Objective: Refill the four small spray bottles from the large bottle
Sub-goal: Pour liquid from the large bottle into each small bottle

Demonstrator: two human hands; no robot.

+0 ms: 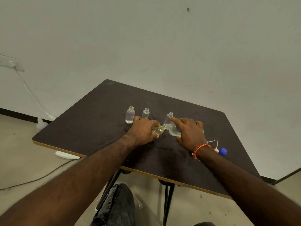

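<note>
My left hand (143,131) grips a small clear bottle (158,130) holding yellowish liquid, tilted with its open neck pointing right. My right hand (189,131) holds the large clear bottle (174,130) tipped left, its mouth touching the small bottle's neck. Three more small uncapped bottles stand upright behind: one (130,115) at the left with liquid in it, one (145,113) in the middle, one (169,117) just behind the large bottle's neck.
The dark table (97,128) carries a blue cap (223,151) and white-pink spray tops (215,146) near my right wrist. A white cable and plug lie on the floor at the left. My knee is below the table's front edge.
</note>
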